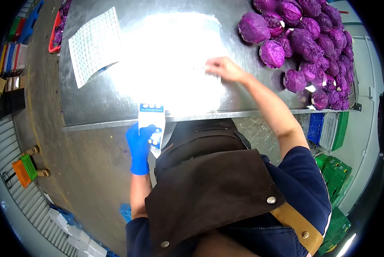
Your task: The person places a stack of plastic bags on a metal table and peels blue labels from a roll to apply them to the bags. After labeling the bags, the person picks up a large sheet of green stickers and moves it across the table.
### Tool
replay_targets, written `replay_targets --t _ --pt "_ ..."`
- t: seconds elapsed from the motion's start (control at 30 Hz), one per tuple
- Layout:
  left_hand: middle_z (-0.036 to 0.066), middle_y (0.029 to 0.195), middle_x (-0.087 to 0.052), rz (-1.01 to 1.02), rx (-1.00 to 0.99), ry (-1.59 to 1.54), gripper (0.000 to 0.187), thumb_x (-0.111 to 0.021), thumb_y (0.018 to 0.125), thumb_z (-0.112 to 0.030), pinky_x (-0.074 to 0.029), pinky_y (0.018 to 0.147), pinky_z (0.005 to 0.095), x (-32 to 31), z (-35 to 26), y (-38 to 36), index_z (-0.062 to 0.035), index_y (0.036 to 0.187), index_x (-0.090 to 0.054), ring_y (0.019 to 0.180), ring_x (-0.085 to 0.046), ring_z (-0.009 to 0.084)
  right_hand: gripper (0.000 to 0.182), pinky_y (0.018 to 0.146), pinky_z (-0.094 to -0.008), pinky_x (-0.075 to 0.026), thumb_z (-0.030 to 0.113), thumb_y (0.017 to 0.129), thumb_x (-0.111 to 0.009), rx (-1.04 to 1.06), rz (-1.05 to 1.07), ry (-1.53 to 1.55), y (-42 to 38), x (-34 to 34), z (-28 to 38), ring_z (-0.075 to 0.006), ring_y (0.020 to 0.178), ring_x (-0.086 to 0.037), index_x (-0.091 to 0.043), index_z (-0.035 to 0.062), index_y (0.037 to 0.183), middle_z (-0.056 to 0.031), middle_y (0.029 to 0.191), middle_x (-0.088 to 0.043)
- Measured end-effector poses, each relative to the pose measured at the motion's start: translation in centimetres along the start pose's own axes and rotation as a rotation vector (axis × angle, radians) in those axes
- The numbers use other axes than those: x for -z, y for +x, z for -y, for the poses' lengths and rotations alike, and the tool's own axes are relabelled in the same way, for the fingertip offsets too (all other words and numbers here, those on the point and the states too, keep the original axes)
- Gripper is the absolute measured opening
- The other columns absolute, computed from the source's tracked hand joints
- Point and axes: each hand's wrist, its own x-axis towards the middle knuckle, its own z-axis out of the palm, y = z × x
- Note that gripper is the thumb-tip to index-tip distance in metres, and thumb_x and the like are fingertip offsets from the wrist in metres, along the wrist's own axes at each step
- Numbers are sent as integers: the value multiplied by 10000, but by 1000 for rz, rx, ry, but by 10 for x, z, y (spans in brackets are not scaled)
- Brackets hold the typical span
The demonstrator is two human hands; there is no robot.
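My left hand (139,143), in a blue glove, is closed around a blue-and-white printed label strip (151,112) just off the front edge of the metal table (89,98). The lower end of the strip hangs below my fingers. My right hand (226,68) is bare and reaches over the brightly lit middle of the table. Its fingers are drawn together, slightly blurred, and glare hides what they hold or touch. A large heap of purple cabbages (303,43) lies to the right of that hand.
A printed grid sheet (95,45) lies on the table's left side. Beyond the left edge stands a red crate (55,32) with purple cabbage. Green crates (335,175) and a blue crate (315,127) are at the right. An orange crate (20,172) sits far left.
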Motion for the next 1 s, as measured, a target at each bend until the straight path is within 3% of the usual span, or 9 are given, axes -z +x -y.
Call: replay_targets --t 0.1,0.2,0.3,0.33,0.37,0.47,0.6,0.83,1.0 --pt "86 852 -700 57 -6 8 256 -702 762 -15 -504 647 240 -5 -1 -5 25 1015 -693 729 -641 115 305 616 -280 -444 300 932 -534 -354 -658 428 35 42 15 -111 642 -527 -667 29 892 2 723 -604" --pt "98 859 -704 164 -43 103 235 -712 751 4 -513 640 247 -11 -15 -8 33 984 -700 729 -654 122 317 653 -299 -449 289 939 -521 -30 -872 176 25 31 47 -117 703 -532 -661 8 988 -16 740 -581" --pt "93 847 -709 209 -73 56 236 -731 733 -1 -522 640 252 -14 -9 -8 18 967 -709 721 -662 122 479 853 -326 -467 408 948 -456 82 164 334 -9 -59 70 -187 932 -581 -493 100 1313 -104 1103 -606" --pt "91 844 -709 232 -74 60 240 -734 730 -2 -522 642 252 -14 -9 -8 13 968 -710 721 -662 121 514 862 -335 -466 447 941 -456 -318 496 302 -22 -50 136 -194 957 -575 -458 134 1349 -107 1190 -576" --pt "78 801 -709 244 -122 89 214 -734 725 -6 -524 635 252 -14 -8 -7 1 939 -720 696 -662 120 555 838 -323 -474 451 917 -526 -239 616 288 -29 -48 156 -179 961 -570 -450 112 1350 -123 1217 -560" --pt "95 937 -702 363 11 266 293 -710 765 -46 -523 706 261 -4 -12 -3 -1 1053 -680 814 -661 138 416 675 -253 -509 177 852 -690 -233 498 605 -33 -70 138 -107 749 -615 -567 30 1220 -113 938 -662" --pt "101 1189 -588 169 -518 391 478 -629 857 -149 -478 869 302 -15 3 15 -26 1300 -497 1070 -569 175 311 590 -244 -512 78 843 -680 -16 296 341 -42 -69 149 -97 647 -615 -610 9 1138 -71 812 -666" --pt "43 791 -663 -68 -17 253 184 -702 819 -168 -450 606 260 -31 -5 6 3 884 -684 716 -588 99 212 611 -366 -507 250 845 -659 129 44 -265 -60 -82 161 -325 677 -629 -642 71 956 -142 785 -647" --pt "44 765 -677 76 -13 244 180 -746 764 -127 -455 583 258 -24 -4 -6 9 876 -709 669 -592 86 195 603 -343 -498 258 862 -642 302 -125 -114 -42 -60 129 -279 625 -629 -652 68 908 -115 726 -634"
